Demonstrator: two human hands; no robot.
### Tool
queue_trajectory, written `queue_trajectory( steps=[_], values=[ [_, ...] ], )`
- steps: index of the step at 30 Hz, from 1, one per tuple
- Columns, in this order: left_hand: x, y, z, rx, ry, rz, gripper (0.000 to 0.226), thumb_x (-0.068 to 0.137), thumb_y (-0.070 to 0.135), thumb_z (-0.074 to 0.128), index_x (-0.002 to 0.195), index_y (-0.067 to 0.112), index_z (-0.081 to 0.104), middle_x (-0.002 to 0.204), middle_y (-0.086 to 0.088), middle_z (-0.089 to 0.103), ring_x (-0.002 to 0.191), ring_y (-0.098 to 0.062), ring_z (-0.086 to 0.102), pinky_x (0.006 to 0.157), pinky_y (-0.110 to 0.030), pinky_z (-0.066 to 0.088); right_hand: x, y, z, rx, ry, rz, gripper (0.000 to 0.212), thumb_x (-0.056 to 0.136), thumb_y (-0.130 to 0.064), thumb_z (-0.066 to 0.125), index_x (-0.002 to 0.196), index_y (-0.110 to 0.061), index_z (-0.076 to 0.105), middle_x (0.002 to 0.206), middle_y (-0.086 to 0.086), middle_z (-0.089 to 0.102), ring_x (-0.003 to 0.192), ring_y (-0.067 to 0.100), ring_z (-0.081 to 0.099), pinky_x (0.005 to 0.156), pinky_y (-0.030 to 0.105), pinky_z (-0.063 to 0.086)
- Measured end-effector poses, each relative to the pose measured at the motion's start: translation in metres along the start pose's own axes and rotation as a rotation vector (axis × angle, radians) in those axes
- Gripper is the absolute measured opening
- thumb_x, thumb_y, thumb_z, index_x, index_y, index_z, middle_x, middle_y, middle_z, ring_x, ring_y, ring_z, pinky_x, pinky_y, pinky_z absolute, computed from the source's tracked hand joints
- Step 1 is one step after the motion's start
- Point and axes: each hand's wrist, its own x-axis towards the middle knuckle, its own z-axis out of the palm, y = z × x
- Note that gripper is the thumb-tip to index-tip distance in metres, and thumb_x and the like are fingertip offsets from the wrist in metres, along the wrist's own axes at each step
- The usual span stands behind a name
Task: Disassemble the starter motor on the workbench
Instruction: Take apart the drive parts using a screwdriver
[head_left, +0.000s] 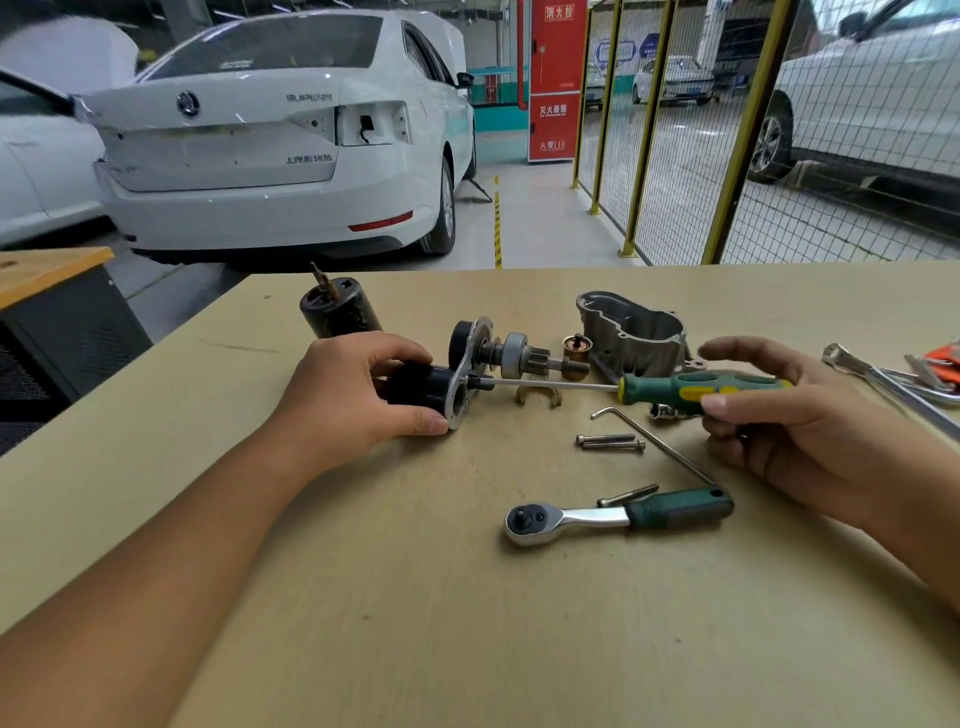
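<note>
The starter motor assembly (467, 364) lies on its side near the middle of the table (363, 597), its long axis running left to right. Its black cylinder end points left and the pinion gear (524, 358) on the shaft points right, with a grey metal plate (464, 379) standing on edge across the middle. The left hand (358, 389) wraps around the black cylinder, thumb pressed against the lower edge of the plate.

A green and yellow screwdriver (696, 388) lies nearly level along the same line, its tip set against the plate. The right hand (769, 410) holds its handle loosely, thumb on the near side and fingers stretched over the top.

Behind the assembly a black motor housing (340, 312) stands on end, and a grey cast cover (634, 332) sits to the right, with a small copper-coloured part (575, 353) just beside it. A tan fork piece (537, 397) lies under the screwdriver shaft.

Nearer me are two long bolts (610, 441) side by side, a hex key (654, 441) and a ratchet wrench (618, 514) with a green handle. Wrenches (883, 384) rest at the table's right edge.

A white car (280, 130) is parked beyond the table.
</note>
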Motion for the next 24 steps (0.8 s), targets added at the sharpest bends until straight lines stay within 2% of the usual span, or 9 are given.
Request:
queue_trajectory(
  steps=[1, 3, 6, 12, 14, 17, 19, 21, 24],
  values=[
    [0.000, 0.000, 0.000, 0.002, 0.000, 0.000, 0.059, 0.048, 0.034, 0.104, 0.098, 0.044, 0.076, 0.096, 0.021, 0.075, 0.097, 0.006, 0.069, 0.088, -0.033, 0.060, 0.000, 0.001, 0.002, 0.028, -0.003, 0.003, 0.056, 0.055, -0.003, 0.088, 0.107, -0.019, 0.073, 0.084, 0.011, 0.070, 0.058, 0.017, 0.050, 0.047, 0.027, 0.047],
    [0.000, -0.001, 0.000, 0.010, -0.001, 0.002, 0.059, 0.048, 0.036, 0.104, 0.097, 0.047, 0.074, 0.097, 0.022, 0.074, 0.098, 0.005, 0.069, 0.090, -0.035, 0.060, 0.001, -0.001, 0.006, 0.013, 0.003, 0.031, 0.041, 0.062, -0.026, 0.092, 0.099, -0.019, 0.074, 0.084, 0.011, 0.070, 0.056, 0.017, 0.052, 0.044, 0.027, 0.046],
    [0.000, -0.001, -0.001, 0.024, -0.001, 0.007, 0.058, 0.047, 0.039, 0.103, 0.095, 0.052, 0.072, 0.097, 0.024, 0.074, 0.100, 0.002, 0.069, 0.093, -0.037, 0.059, -0.001, -0.005, 0.005, -0.130, 0.040, 0.074, 0.041, 0.075, -0.050, 0.076, 0.100, -0.018, 0.073, 0.082, 0.020, 0.070, 0.048, 0.018, 0.050, 0.040, 0.025, 0.041],
    [-0.001, 0.001, -0.001, 0.026, -0.004, 0.008, 0.058, 0.047, 0.041, 0.103, 0.094, 0.057, 0.071, 0.099, 0.030, 0.071, 0.099, 0.008, 0.067, 0.090, -0.033, 0.059, -0.001, 0.001, 0.004, 0.047, 0.009, -0.037, 0.050, 0.056, -0.007, 0.083, 0.104, -0.018, 0.072, 0.084, 0.011, 0.070, 0.057, 0.016, 0.053, 0.047, 0.027, 0.049],
    [0.000, 0.001, -0.002, 0.035, 0.002, 0.009, 0.058, 0.048, 0.040, 0.103, 0.093, 0.055, 0.071, 0.098, 0.028, 0.072, 0.099, 0.008, 0.067, 0.090, -0.032, 0.059, 0.000, 0.000, 0.007, 0.049, -0.002, -0.025, 0.037, 0.067, -0.020, 0.080, 0.103, -0.014, 0.071, 0.084, 0.013, 0.068, 0.056, 0.017, 0.053, 0.045, 0.027, 0.049],
    [-0.001, 0.002, -0.002, 0.066, 0.002, 0.002, 0.058, 0.049, 0.040, 0.102, 0.096, 0.051, 0.071, 0.098, 0.024, 0.073, 0.099, 0.006, 0.067, 0.091, -0.032, 0.059, -0.002, -0.005, 0.008, -0.077, 0.043, 0.033, 0.040, 0.078, -0.044, 0.071, 0.104, -0.012, 0.071, 0.083, 0.023, 0.067, 0.049, 0.019, 0.052, 0.039, 0.027, 0.045],
    [-0.003, 0.004, -0.002, 0.090, -0.002, 0.006, 0.061, 0.051, 0.049, 0.099, 0.106, 0.047, 0.072, 0.104, 0.022, 0.072, 0.101, 0.004, 0.067, 0.093, -0.033, 0.059, -0.001, -0.005, 0.004, -0.079, 0.016, 0.026, 0.032, 0.075, -0.033, 0.076, 0.102, -0.016, 0.073, 0.084, 0.022, 0.068, 0.050, 0.019, 0.052, 0.039, 0.027, 0.045],
    [-0.006, 0.011, 0.001, 0.149, 0.003, 0.066, 0.068, 0.059, 0.065, 0.086, 0.121, 0.045, 0.068, 0.114, 0.022, 0.069, 0.105, 0.002, 0.066, 0.093, -0.033, 0.057, -0.001, -0.002, 0.001, -0.056, -0.012, -0.004, 0.044, 0.062, -0.014, 0.085, 0.104, -0.018, 0.073, 0.083, 0.014, 0.070, 0.055, 0.019, 0.053, 0.045, 0.028, 0.048],
    [-0.009, 0.026, 0.008, 0.343, 0.027, 0.221, 0.057, 0.079, 0.063, 0.066, 0.133, 0.046, 0.058, 0.123, 0.021, 0.062, 0.106, -0.008, 0.063, 0.086, -0.037, 0.056, 0.000, 0.001, 0.001, -0.067, -0.020, -0.012, 0.053, 0.055, -0.008, 0.092, 0.104, -0.016, 0.074, 0.084, 0.011, 0.070, 0.058, 0.018, 0.055, 0.048, 0.028, 0.050]
  ],
)
